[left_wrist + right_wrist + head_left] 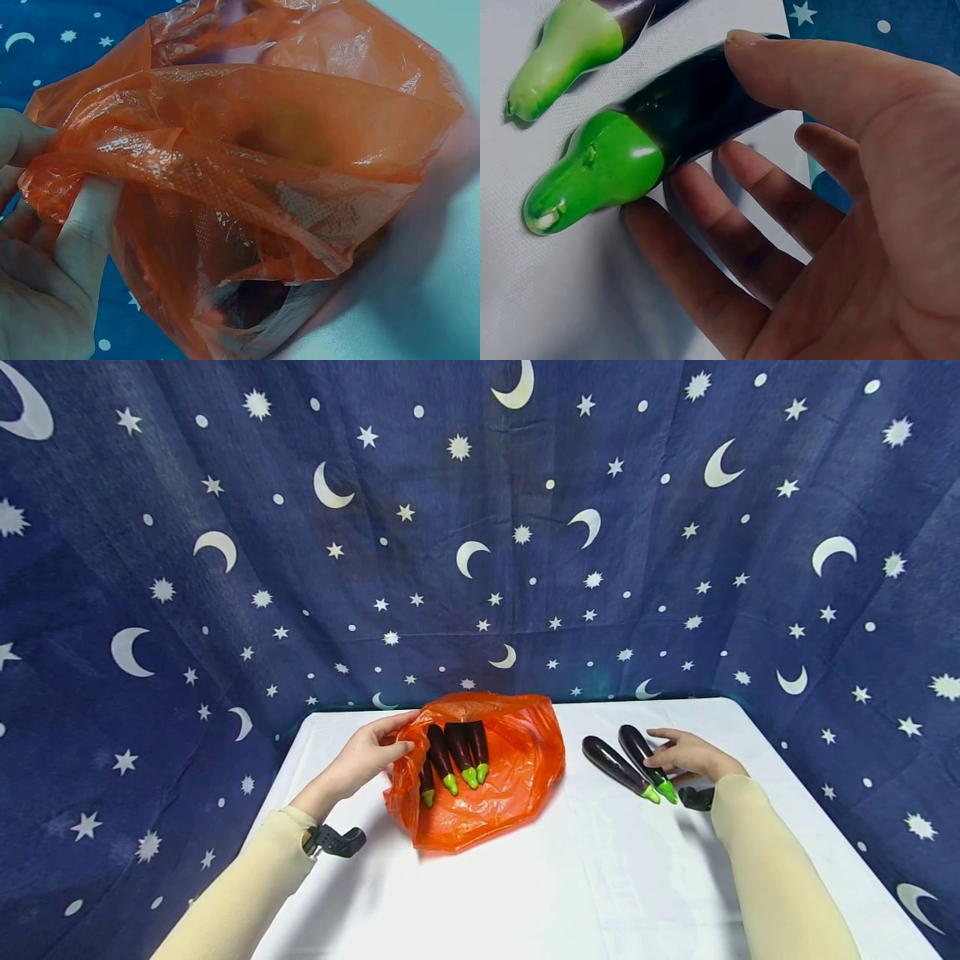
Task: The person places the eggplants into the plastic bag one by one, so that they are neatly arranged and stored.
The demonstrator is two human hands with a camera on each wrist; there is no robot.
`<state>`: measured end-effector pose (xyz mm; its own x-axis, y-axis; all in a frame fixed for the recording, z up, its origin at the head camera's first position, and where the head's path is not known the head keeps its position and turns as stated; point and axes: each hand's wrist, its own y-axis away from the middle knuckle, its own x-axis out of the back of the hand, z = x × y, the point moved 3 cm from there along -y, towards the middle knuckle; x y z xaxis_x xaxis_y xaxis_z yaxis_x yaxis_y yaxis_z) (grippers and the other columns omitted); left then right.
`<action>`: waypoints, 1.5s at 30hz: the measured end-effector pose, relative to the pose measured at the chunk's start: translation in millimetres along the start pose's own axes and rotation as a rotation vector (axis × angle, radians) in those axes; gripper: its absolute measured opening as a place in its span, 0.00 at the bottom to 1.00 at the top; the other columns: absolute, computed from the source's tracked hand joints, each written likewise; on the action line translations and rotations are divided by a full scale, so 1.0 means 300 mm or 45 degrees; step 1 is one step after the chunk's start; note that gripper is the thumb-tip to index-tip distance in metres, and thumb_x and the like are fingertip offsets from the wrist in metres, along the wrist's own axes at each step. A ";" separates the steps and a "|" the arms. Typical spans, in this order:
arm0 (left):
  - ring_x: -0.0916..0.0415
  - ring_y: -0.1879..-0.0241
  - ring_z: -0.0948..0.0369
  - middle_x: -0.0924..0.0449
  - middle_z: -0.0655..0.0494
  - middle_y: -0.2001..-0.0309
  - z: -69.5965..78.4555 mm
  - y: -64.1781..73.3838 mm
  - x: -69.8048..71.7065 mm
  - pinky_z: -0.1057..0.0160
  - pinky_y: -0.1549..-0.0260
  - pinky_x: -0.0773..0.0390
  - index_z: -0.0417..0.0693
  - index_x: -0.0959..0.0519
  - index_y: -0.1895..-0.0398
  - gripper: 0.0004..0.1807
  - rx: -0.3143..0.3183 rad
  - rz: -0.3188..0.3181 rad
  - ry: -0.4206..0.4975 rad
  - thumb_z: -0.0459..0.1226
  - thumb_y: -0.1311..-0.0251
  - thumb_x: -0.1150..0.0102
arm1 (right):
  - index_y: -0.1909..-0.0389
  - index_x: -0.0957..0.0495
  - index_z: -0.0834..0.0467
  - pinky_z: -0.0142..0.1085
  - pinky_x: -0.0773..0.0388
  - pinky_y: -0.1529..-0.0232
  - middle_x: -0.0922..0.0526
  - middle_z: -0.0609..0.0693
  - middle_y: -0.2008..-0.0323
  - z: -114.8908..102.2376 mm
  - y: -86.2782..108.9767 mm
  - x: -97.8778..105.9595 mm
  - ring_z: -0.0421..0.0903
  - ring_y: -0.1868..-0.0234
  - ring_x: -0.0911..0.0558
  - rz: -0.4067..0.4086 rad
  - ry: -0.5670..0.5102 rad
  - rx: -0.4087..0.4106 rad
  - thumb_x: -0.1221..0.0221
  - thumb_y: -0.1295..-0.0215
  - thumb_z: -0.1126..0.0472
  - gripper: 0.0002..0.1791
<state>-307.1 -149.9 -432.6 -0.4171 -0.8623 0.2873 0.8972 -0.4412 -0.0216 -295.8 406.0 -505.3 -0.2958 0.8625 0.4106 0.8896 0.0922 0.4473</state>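
An orange plastic bag [517,777] lies on the table with its mouth facing the person. Several dark purple eggplants [459,745] with green stem ends rest side by side inside it. My left hand [367,756] pinches the bag's rim at its left side, thumb and fingers on the gathered plastic [142,154] in the left wrist view. To the right, my right hand [692,755] holds the outer of two loose eggplants; in the right wrist view the thumb is on top of this eggplant [697,97] and the fingertips are along its side.
The second loose eggplant [617,767] lies just left of the held one, roughly parallel to it. Everything is on a white-covered table [510,902]. A dark blue curtain [480,593] with moons and stars hangs behind and at both sides.
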 end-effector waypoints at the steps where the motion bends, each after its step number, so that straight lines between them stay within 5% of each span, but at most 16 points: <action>1: 0.20 0.63 0.58 0.20 0.38 0.44 0.000 0.001 0.000 0.62 0.74 0.18 0.45 0.32 0.25 0.31 -0.001 -0.001 0.000 0.31 0.31 0.41 | 0.19 0.56 0.64 0.53 0.17 0.53 0.39 0.74 0.33 0.002 -0.001 0.000 0.65 0.42 0.24 -0.003 -0.003 0.002 0.34 0.33 0.61 0.50; 22: 0.20 0.65 0.57 0.19 0.40 0.44 0.002 0.004 0.002 0.61 0.74 0.18 0.46 0.32 0.25 0.31 -0.010 0.002 0.007 0.31 0.31 0.42 | 0.20 0.52 0.65 0.51 0.16 0.56 0.32 0.66 0.42 0.022 -0.005 -0.007 0.49 0.55 0.20 -0.016 0.006 0.063 0.33 0.40 0.68 0.51; 45: 0.20 0.65 0.56 0.19 0.42 0.45 0.006 0.006 -0.001 0.60 0.74 0.18 0.47 0.31 0.25 0.31 0.005 0.016 -0.012 0.32 0.32 0.41 | 0.20 0.52 0.64 0.50 0.16 0.59 0.31 0.65 0.44 0.027 -0.018 -0.012 0.51 0.56 0.21 -0.010 0.049 0.088 0.34 0.39 0.68 0.51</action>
<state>-305.2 -150.1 -431.1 -0.4046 -0.8652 0.2962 0.9028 -0.4295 -0.0213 -296.8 406.4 -515.6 -0.3149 0.8420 0.4381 0.9086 0.1340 0.3956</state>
